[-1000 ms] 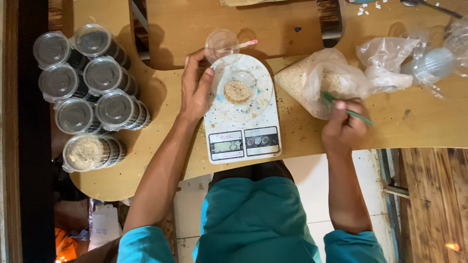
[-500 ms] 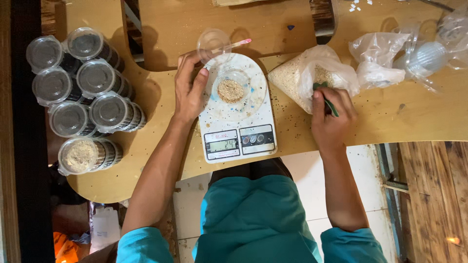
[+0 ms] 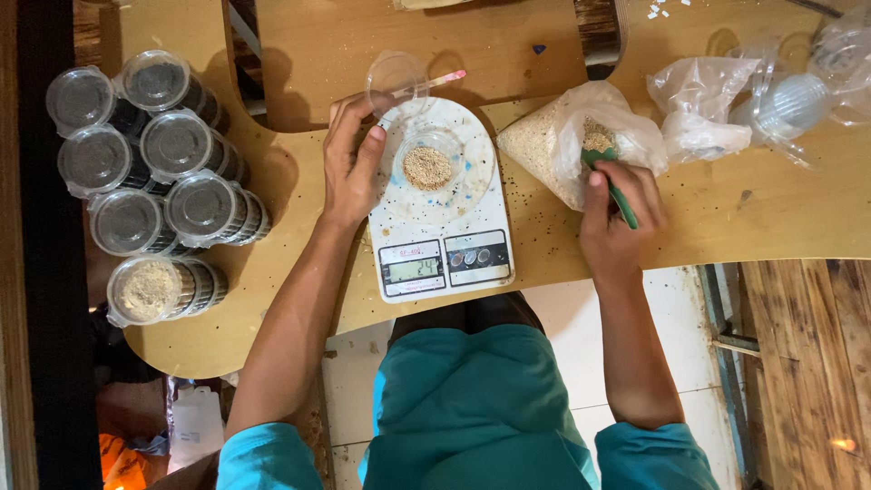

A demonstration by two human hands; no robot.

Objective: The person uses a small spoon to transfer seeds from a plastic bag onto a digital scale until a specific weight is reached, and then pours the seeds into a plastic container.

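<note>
At the centre of the frame a small clear cup (image 3: 428, 163) of pale grain sits on the white kitchen scale (image 3: 442, 200), and the left hand (image 3: 349, 163) rests at its left edge, fingers loosely curled against the cup and gripping nothing. The right hand (image 3: 617, 213) clenches a green spoon (image 3: 610, 177) dipped into the open grain bag (image 3: 572, 141), right of centre. A heaped spoon could spill over the table (image 3: 726, 218), and left-hand pressure on the scale could skew the reading
</note>
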